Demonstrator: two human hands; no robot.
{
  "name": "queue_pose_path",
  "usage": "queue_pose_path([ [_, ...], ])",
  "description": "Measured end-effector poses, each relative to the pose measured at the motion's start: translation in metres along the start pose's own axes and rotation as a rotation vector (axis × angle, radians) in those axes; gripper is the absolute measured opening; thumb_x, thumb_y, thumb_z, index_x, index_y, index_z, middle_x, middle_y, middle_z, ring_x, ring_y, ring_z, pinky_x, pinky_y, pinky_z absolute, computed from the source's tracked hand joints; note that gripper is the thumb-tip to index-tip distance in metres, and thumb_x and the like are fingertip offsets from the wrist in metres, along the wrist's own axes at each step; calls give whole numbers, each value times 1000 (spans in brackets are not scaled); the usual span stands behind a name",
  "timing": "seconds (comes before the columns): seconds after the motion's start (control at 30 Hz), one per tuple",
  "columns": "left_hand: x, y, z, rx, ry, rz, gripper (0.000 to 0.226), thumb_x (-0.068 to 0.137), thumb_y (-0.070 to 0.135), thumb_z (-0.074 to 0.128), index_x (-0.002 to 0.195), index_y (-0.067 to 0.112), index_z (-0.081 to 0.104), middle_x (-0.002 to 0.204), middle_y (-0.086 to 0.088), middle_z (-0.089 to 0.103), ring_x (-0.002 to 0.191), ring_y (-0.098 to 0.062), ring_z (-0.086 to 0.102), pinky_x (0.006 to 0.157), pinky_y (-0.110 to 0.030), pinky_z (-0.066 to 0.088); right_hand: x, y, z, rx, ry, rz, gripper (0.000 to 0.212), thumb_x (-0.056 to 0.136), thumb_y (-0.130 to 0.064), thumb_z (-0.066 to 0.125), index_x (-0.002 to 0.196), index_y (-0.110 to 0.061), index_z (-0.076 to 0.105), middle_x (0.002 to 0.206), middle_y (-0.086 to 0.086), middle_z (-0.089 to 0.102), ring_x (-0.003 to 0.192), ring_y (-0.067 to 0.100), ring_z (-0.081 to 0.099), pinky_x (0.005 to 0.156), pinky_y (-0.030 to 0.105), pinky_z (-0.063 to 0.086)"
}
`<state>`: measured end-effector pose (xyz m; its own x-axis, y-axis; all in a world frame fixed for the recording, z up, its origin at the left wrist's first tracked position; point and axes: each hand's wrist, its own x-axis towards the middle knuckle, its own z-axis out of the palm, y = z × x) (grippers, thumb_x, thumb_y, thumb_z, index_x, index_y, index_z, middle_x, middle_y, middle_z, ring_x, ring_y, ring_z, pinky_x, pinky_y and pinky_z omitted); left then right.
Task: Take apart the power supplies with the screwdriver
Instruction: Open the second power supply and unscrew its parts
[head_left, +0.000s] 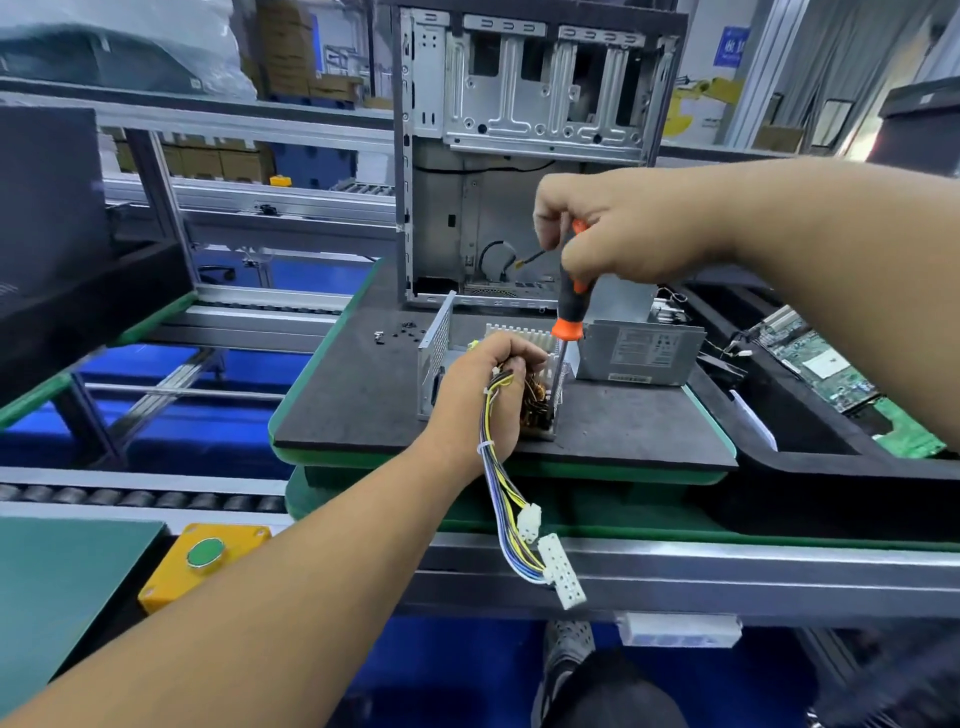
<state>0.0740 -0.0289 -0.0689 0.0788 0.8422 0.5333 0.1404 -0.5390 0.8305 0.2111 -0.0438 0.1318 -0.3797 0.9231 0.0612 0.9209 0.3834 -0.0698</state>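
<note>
Working in the head view, your right hand (618, 228) gripped the screwdriver (567, 312), tip down inside the opened power supply (452, 353) on the black mat (363, 395) | your left hand (488, 384) held its wire bundle (511, 499) aside | cover (641, 351) already off (screws (405, 327) lying loose), board not yet out.

We stand at an electronics disassembly line in a factory. The landmark is the foam-topped pallet (358, 384) in front of us, riding on a roller conveyor (140, 501). At its far edge stands a stripped PC case (524, 104). To its right, a tray (810, 415) holds circuit boards (815, 364). Near its front left corner sits a yellow button box (205, 558). Beyond it, aluminium racks (234, 124) carry cartons (218, 163).
</note>
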Motion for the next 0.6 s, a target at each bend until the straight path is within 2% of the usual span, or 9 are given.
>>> queue_pose_path([
  [0.1, -1, 1, 1, 8, 15, 3, 26, 100, -13, 43, 103, -7, 68, 100, -12, 70, 81, 5, 60, 80, -10, 44, 4, -2, 4, -388, 54, 63, 36, 98, -63, 49, 95, -28, 51, 87, -1, 59, 74, 12, 50, 61, 36, 36],
  [0.13, -1, 1, 1, 12, 16, 10, 26, 100, -13, 43, 103, -7, 68, 100, -13, 70, 82, 3, 60, 80, -12, 44, 3, -3, 3, -408, 65, 29, 31, 99, -59, 53, 96, -29, 52, 86, -3, 59, 72, 9, 48, 61, 35, 33],
  [0.2, -1, 0, 1, 8, 11, 16, 26, 101, -13, 42, 103, -8, 67, 101, -17, 69, 84, -6, 61, 80, -14, 45, -1, -5, 0, -230, 1, -67, 15, 93, -34, 67, 101, -32, 54, 82, -8, 60, 65, 4, 50, 59, 33, 33],
  [0.27, 0, -1, 2, -4, 11, 18, 26, 101, -13, 41, 102, -8, 67, 102, -19, 68, 85, -10, 60, 81, -14, 45, -4, -6, -4, -30, -76, -80, 23, 85, -18, 67, 101, -32, 58, 76, -13, 64, 61, 1, 54, 57, 31, 34],
  [0.33, 0, 0, 2, -13, 8, -3, 27, 101, -14, 40, 103, -8, 67, 101, -19, 68, 85, -11, 60, 80, -17, 46, -5, -8, -3, -59, -48, -57, 11, 88, -30, 66, 97, -30, 58, 79, -10, 64, 69, 7, 56, 59, 33, 36],
  [0.43, -1, 2, 2, -22, 12, 3, 27, 100, -16, 40, 103, -10, 66, 97, -13, 67, 79, 0, 60, 78, -13, 46, -1, -6, 2, -408, 49, 55, 37, 96, -64, 52, 99, -27, 53, 86, -2, 58, 75, 13, 51, 59, 35, 33],
  [0.47, -2, 3, 2, -19, 14, 9, 27, 100, -16, 40, 102, -10, 66, 97, -13, 67, 79, 0, 60, 78, -13, 46, -1, -6, 3, -418, 69, 35, 34, 97, -61, 53, 102, -27, 54, 86, -3, 59, 74, 11, 51, 59, 35, 34],
  [0.53, -2, 3, 2, 1, 15, 13, 27, 100, -15, 40, 103, -10, 67, 99, -17, 68, 84, -9, 61, 80, -16, 46, -5, -4, 0, -215, -3, -42, 16, 95, -35, 65, 107, -29, 56, 84, -9, 63, 66, 4, 55, 58, 31, 40],
  [0.6, -2, 4, 2, 14, 14, 12, 27, 100, -14, 41, 103, -9, 68, 101, -20, 69, 86, -14, 60, 80, -13, 45, -9, -4, -6, -21, -95, -56, 25, 86, -17, 67, 105, -31, 58, 74, -17, 64, 59, -1, 55, 53, 23, 40],
])
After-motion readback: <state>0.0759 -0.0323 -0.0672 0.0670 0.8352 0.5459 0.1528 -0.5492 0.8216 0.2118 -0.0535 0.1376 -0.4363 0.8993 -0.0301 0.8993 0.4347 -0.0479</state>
